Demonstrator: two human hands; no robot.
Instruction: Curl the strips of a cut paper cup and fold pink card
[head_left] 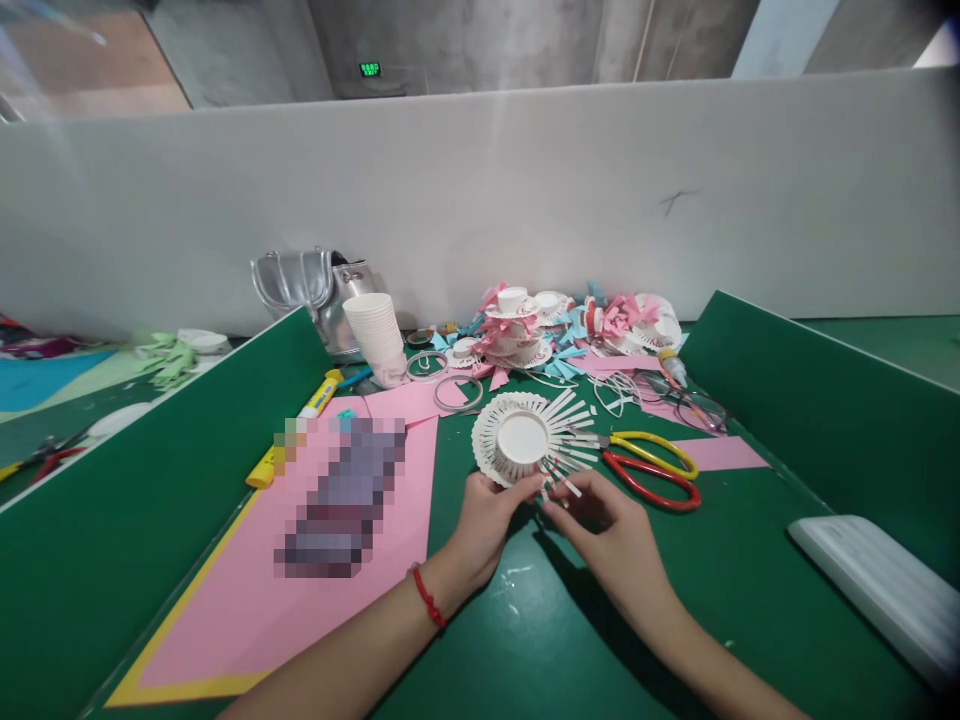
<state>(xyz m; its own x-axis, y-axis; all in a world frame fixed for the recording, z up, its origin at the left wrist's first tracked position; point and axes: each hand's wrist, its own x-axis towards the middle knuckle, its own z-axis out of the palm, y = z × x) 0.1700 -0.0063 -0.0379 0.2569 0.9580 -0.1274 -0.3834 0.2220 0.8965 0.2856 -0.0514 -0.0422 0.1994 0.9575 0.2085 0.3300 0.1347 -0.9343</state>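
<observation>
A white paper cup point(523, 438), cut into narrow strips that fan out flat around its base, is between my two hands. My left hand point(491, 515) is closed on its near left edge, thumb on top. With thumb and forefinger, my right hand point(596, 515) pinches one of the near strips at the lower right. The left-hand strips are bent or folded into a scalloped ring, while those on the right stick out straight. Just right of the cup lie scissors point(652, 470) with one yellow and one red handle, their blades partly behind the strips.
Pink paper point(390, 560) with a blurred-out object on it lies left. A glue stick point(262, 468), stacked paper cups point(375, 335), tape rings point(458, 393) and a silver bag point(300, 285) stand beyond. Finished cup flowers point(517, 330) are piled behind. Green dividers point(832, 400) flank the table; a white device point(877, 580) sits right.
</observation>
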